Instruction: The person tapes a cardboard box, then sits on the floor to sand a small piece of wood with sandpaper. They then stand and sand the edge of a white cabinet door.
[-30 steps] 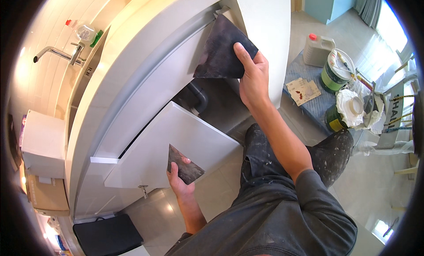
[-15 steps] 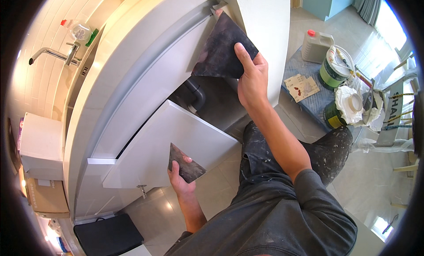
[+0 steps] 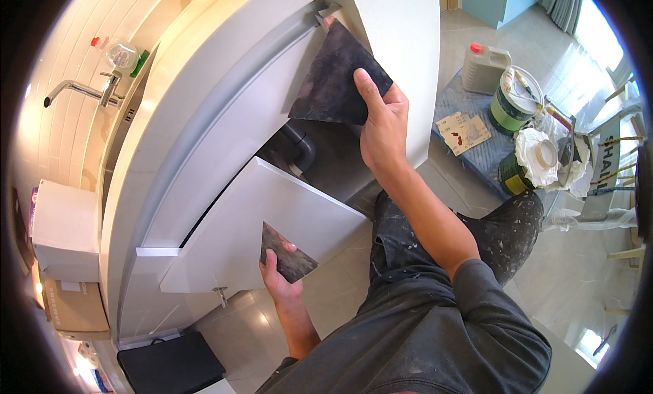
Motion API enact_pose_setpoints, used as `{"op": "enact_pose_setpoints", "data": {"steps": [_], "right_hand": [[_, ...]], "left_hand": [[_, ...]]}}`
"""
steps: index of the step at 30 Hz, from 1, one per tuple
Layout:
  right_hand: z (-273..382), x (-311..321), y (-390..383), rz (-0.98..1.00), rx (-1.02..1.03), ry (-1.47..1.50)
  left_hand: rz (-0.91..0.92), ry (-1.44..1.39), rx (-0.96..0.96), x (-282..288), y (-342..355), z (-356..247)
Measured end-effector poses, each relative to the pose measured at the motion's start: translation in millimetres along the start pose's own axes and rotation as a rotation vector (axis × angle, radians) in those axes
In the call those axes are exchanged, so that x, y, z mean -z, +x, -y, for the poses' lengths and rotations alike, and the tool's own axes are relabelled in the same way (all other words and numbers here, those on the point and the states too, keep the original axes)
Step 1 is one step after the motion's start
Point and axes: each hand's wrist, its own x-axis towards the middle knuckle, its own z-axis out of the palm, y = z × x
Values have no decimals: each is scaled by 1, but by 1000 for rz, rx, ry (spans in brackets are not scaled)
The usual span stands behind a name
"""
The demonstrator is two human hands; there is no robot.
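Note:
My right hand (image 3: 384,125) grips a broad dark putty spreader (image 3: 337,77), thumb flat on its face. This spreader is raised against the upper end of the white cabinet front, beside the pale end panel (image 3: 401,47). At its far tip shows a pale, pinkish bit I cannot make out. Lower down, my left hand (image 3: 280,283) is closed on a smaller, tapering dark spreader (image 3: 286,254), its thumb and a fingertip on the face. It is held over an open white cabinet door (image 3: 235,220). The right spreader hides part of the cabinet front behind it.
A dark drain pipe (image 3: 299,145) shows inside the cabinet. On the right, a blue sheet (image 3: 469,145) carries a canister (image 3: 486,69), paint buckets (image 3: 507,115) and sandpaper (image 3: 464,132). At left are a faucet (image 3: 81,86), boxes (image 3: 66,220) and a black flat case (image 3: 170,363).
The whole view has shifted slightly. My right hand and its spreader appear a little further left; my left hand keeps almost the same place. Both grips are unchanged.

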Motion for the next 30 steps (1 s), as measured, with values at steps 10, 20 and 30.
{"op": "enact_pose_setpoints", "data": {"steps": [10,20,30], "right_hand": [[-1,-5,-2,6,23,3],[-2,-6,-2,33,21,19],[-9,8,-11,-47,25,-41]], "left_hand": [[-6,-8,0,-5,0,1],[-15,2,-3,-5,0,1],[8,-8,20,-5,0,2]]}}
